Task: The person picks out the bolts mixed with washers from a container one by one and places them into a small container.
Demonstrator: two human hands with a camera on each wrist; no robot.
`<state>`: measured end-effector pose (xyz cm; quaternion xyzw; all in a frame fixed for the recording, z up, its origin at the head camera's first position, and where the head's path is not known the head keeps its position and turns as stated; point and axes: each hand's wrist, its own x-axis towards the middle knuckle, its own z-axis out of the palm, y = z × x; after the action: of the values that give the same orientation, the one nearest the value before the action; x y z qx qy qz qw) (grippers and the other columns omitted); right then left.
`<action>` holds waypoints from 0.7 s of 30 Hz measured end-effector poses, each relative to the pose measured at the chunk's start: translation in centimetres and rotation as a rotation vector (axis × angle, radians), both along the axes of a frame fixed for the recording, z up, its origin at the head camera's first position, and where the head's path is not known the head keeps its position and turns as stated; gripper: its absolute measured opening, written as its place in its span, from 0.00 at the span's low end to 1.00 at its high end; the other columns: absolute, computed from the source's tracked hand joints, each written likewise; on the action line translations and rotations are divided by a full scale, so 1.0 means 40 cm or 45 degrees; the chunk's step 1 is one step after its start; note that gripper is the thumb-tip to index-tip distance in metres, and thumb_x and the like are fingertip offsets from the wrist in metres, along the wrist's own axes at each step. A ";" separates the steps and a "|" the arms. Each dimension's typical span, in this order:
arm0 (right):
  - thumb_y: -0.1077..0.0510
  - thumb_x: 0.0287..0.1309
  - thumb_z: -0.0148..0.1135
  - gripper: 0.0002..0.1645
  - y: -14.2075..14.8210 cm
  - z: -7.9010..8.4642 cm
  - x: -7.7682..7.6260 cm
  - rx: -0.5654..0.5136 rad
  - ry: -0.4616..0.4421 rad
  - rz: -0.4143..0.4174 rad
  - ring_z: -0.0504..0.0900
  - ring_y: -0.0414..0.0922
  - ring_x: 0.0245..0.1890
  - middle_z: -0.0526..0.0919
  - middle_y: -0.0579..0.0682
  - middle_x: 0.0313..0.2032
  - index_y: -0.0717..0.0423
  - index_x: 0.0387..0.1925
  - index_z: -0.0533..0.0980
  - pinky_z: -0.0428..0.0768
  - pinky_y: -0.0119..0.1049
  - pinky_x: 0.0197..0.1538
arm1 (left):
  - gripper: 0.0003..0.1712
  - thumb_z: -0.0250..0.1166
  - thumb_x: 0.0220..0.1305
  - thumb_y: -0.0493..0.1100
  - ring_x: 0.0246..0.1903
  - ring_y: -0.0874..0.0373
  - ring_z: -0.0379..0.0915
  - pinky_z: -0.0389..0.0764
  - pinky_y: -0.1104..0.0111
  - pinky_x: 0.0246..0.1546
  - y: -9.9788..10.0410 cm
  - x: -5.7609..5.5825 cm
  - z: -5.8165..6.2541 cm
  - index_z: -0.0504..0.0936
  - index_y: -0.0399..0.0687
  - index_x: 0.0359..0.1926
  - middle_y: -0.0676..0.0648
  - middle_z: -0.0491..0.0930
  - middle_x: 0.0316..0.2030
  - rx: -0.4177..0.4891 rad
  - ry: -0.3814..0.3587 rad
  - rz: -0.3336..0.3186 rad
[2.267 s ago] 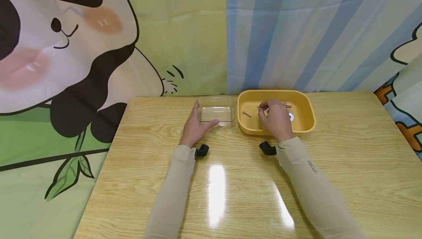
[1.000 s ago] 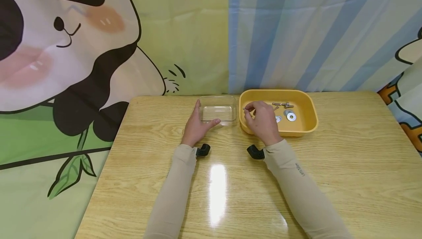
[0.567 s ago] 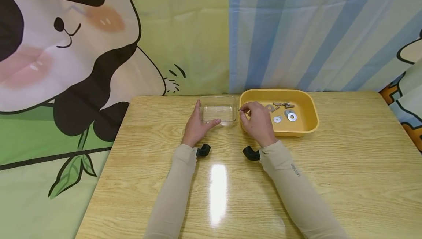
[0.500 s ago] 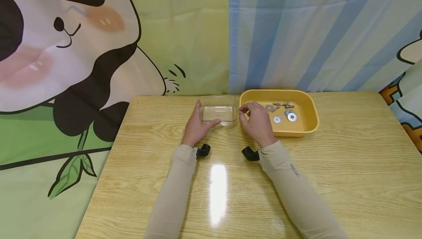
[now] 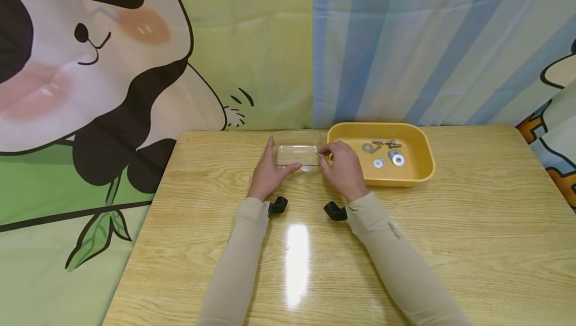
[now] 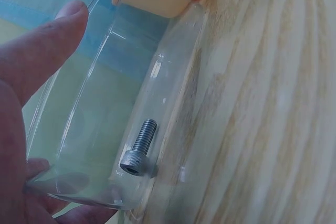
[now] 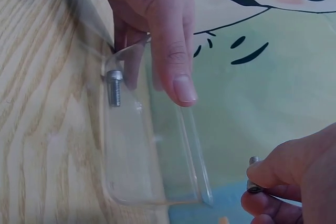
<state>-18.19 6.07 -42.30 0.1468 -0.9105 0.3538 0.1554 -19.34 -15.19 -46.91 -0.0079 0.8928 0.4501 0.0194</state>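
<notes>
My left hand (image 5: 266,173) holds the left end of a clear rectangular box (image 5: 297,156), thumb along the near wall and fingers round the end. One socket-head screw (image 6: 140,148) lies on the bottom of that box, close to the held end. Thumb and fingertips of my right hand (image 5: 345,170) pinch another small screw (image 7: 254,186), at the box's right end in the head view. The right wrist view puts this screw beside the rim, apart from the one lying inside.
Just right of the box stands a yellow tray (image 5: 375,182). Several screws (image 5: 390,143) and flat washers (image 5: 398,159) lie in it. Behind the wooden table (image 5: 270,276) hangs a printed curtain (image 5: 252,51) with a panda.
My right hand has moved left from over the yellow tray to the clear box's right end, carrying the pinched screw. My left hand has kept its place on the box.
</notes>
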 end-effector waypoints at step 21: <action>0.62 0.62 0.67 0.06 -0.026 -0.020 -0.014 0.165 -0.015 0.052 0.81 0.54 0.41 0.85 0.56 0.38 0.61 0.37 0.85 0.81 0.48 0.46 | 0.70 0.73 0.54 0.69 0.73 0.39 0.53 0.62 0.43 0.69 0.001 0.006 0.007 0.37 0.56 0.82 0.43 0.50 0.78 -0.003 -0.012 -0.001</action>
<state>-18.76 5.01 -43.10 0.1731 -0.9293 0.2981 0.1329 -19.12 -15.15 -46.63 -0.0099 0.8931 0.4490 0.0239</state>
